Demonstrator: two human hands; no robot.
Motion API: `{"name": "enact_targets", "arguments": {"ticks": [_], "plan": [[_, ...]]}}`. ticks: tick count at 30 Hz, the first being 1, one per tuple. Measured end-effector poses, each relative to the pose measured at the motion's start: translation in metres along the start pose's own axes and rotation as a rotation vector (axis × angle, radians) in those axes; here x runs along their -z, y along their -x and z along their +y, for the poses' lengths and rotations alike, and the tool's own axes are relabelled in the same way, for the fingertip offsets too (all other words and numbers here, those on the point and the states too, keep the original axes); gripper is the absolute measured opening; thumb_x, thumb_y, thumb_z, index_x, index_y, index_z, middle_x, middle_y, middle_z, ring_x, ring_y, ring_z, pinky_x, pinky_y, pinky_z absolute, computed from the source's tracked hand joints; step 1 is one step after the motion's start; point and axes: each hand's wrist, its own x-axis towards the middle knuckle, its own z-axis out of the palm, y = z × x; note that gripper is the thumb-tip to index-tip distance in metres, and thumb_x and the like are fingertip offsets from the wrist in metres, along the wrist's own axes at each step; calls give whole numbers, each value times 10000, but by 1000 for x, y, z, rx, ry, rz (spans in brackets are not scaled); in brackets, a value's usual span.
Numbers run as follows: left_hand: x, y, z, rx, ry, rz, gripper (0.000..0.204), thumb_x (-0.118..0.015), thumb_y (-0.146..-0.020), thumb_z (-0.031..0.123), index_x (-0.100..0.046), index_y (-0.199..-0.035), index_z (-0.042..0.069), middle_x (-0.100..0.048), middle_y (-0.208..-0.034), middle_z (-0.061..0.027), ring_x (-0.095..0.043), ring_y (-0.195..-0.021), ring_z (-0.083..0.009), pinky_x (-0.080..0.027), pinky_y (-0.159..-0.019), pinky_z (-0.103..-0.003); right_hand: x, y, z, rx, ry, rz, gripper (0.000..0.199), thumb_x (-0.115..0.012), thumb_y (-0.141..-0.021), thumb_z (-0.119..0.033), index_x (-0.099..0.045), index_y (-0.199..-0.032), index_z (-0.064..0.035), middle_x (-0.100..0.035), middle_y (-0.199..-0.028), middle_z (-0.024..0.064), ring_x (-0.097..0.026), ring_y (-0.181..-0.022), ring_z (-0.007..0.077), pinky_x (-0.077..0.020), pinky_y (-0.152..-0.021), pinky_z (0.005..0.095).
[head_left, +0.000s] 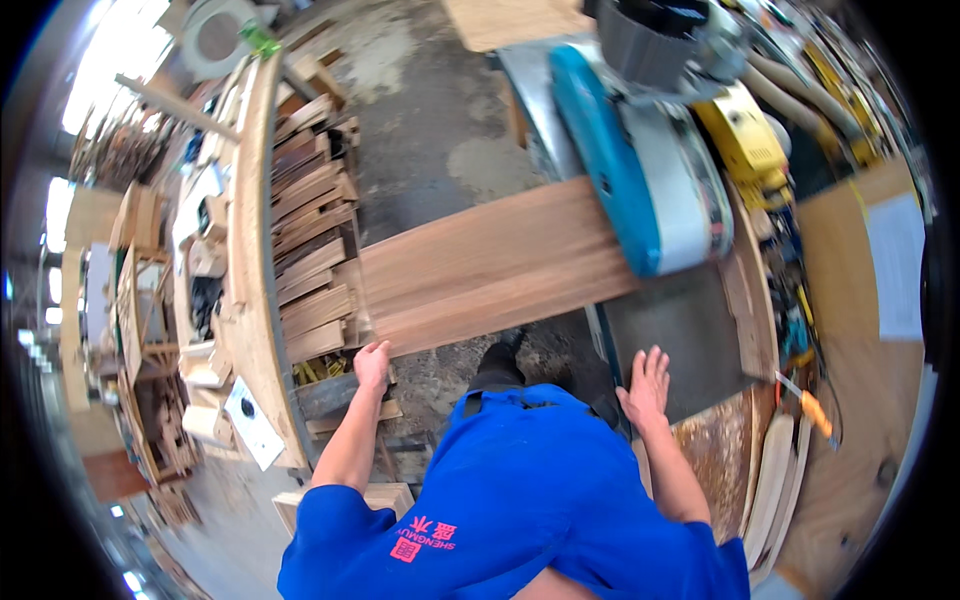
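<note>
Fingers of my left hand [372, 362] curl over the near left corner of the long wooden board [480, 268], thumb side up against its edge, so that hand has a light grip on the plank. My right hand [647, 385] lies flat with its fingers spread wide, palm down on the dark machine table [690, 330], holding nothing. The board runs from my left hand across to the right, where its far end passes under the blue-and-white belt housing [645, 165] of the sanding machine; its underside is not visible to me.

To do this well, I judge the board should stay level and square to the belt, so my left hand ought to support the overhanging end rather than press it down. My right hand is safest staying on the table, well apart from the belt housing. A rack of stacked timber offcuts [312, 230] stands just beside my left arm, and I should keep my elbow free of it. My blue work shirt [520, 490] hangs close to the table edge.
</note>
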Motion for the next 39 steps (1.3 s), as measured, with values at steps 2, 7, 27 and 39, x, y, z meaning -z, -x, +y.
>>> {"name": "enact_targets", "arguments": {"ticks": [2, 7, 27, 39], "plan": [[-1, -2, 9, 55, 57, -36, 467, -716, -800, 257, -660, -1143, -54, -698, -1098, -170, -663, -1018, -240, -499, -901, -346, 2, 0, -3, 96, 26, 113, 792, -781, -722, -194, -367, -1366, 8, -279, -1472, 281, -259, -1365, 476, -320, -1084, 517], [7, 5, 72, 36, -47, -20, 435, -713, -760, 330, -710, -1072, 26, -717, -1046, -149, -674, -1013, -260, -507, -895, -354, -28, -4, 13, 20, 21, 19, 899, -783, -694, -160, -320, -1442, 24, -186, -1539, 293, -195, -1412, 489, -270, -1143, 475], [-4, -78, 102, 46, 135, -146, 434, -719, -794, 221, -664, -1135, -43, -703, -1068, -145, -653, -990, -209, -492, -871, -321, 12, -12, -14, -72, -50, -75, 828, -776, -727, -169, -361, -1422, 7, -192, -1543, 289, -178, -1439, 446, -264, -1162, 425], [-20, -155, 102, 76, 126, -151, 555, -748, -774, 275, -610, -1197, -57, -672, -1119, -155, -625, -1023, -218, -475, -895, -334, 17, -8, -18, -173, -66, -123, 819, -777, -738, -178, -377, -1434, -21, -167, -1571, 241, -149, -1466, 383, -307, -1147, 409]]}}
